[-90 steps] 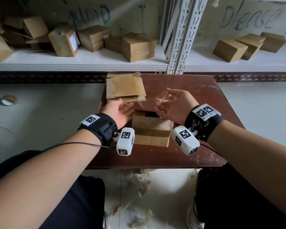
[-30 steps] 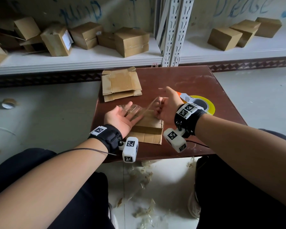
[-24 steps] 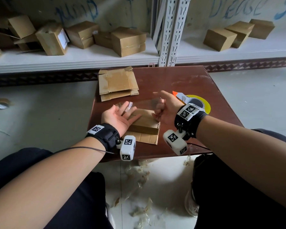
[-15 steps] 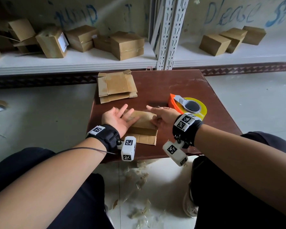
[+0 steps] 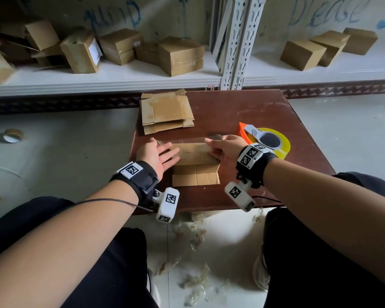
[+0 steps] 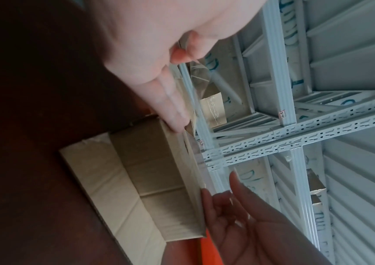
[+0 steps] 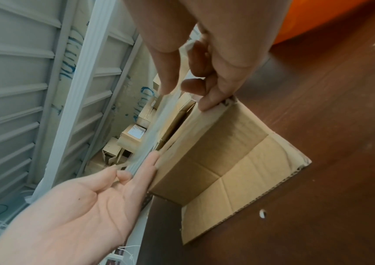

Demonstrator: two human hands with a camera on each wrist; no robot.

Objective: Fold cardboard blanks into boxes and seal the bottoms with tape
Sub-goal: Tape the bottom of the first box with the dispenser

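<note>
A small cardboard box stands on the brown table with its lower flaps splayed out toward me. A clear tape strip stretches over its top, along the far edge. My left hand is at the box's left end, palm turned up and fingers straight against the cardboard, and its thumb pins the tape strip's left end to the fingers. My right hand pinches the strip's right end, and one of its fingertips rests on the box's top corner.
An orange and yellow tape dispenser lies just right of my right hand. Flat blanks are stacked at the table's far left. Finished boxes fill the white shelf behind. A tape roll and tape scraps lie on the floor.
Both hands came down from above the box with the tape. They have since drawn apart to its two ends, so the strip now lies stretched over the top.
</note>
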